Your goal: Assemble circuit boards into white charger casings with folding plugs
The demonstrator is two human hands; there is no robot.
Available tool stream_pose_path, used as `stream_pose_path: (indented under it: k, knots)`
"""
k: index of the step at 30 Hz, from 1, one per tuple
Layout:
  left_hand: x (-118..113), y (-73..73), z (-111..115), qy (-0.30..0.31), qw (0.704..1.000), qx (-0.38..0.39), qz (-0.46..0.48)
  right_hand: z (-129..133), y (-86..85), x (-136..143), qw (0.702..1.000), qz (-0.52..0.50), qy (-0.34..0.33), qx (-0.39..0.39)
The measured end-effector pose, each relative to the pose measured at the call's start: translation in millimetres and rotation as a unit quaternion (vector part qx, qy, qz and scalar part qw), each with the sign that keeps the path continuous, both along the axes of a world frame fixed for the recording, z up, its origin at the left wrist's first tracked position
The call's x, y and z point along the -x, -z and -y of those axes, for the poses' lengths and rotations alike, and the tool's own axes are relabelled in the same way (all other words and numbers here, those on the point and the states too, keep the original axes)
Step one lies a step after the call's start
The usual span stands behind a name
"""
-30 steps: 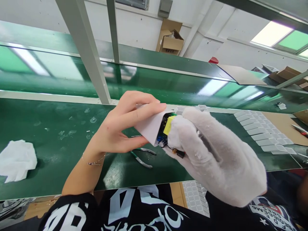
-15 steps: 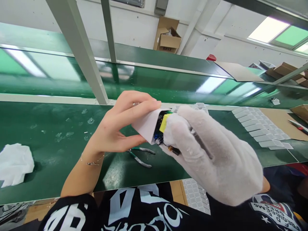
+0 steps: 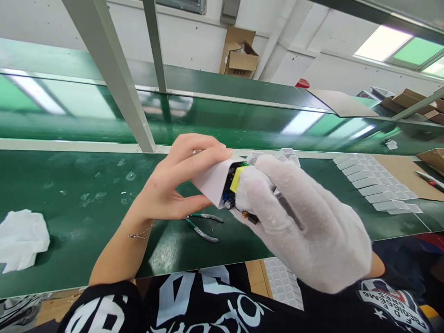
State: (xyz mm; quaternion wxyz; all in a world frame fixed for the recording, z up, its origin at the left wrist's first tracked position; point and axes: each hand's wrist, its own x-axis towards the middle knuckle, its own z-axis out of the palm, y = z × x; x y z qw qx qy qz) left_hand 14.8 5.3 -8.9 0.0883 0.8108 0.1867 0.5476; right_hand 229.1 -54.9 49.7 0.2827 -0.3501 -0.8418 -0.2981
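Note:
My bare left hand (image 3: pixel 183 180) grips a white plastic housing (image 3: pixel 214 180) between thumb and fingers, its open end facing right. A circuit board (image 3: pixel 229 196) with a yellow component and a small capacitor sits partly inside that opening. My right hand (image 3: pixel 298 222), in a white glove, pinches the outer end of the board, and its fingers hide much of it. A small dark part on a copper-coloured piece hangs below the gloved fingers. Beneath my hands on the green bench (image 3: pixel 104 249) lie pliers (image 3: pixel 204 226), their arms spread.
White housings stand in rows (image 3: pixel 378 185) at the right, beside cardboard (image 3: pixel 398 173) and a pen-like tool (image 3: pixel 430 179). More housings (image 3: pixel 287 155) are behind my glove. A crumpled white cloth (image 3: pixel 24 238) lies far left. A metal post (image 3: pixel 121 83) rises behind the bench.
My gloved right hand has shifted very slightly left and its wrist a little. The housing and board keep nearly the same position; the view has tilted a little.

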Motion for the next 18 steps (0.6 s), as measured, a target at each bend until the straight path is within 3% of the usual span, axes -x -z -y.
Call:
stream_pose_path:
  k: [6,18]
  knots:
    - [0.6,1.4,-0.7,0.011,1.000,0.003,-0.017,1.5,0.7,-4.6,0.998,0.051,0.008,0.026]
    - [-1.3,-3.0,1.7,-0.006,1.000,-0.020,-0.020,1.9,0.8,-0.9,0.998,0.028,-0.008,0.064]
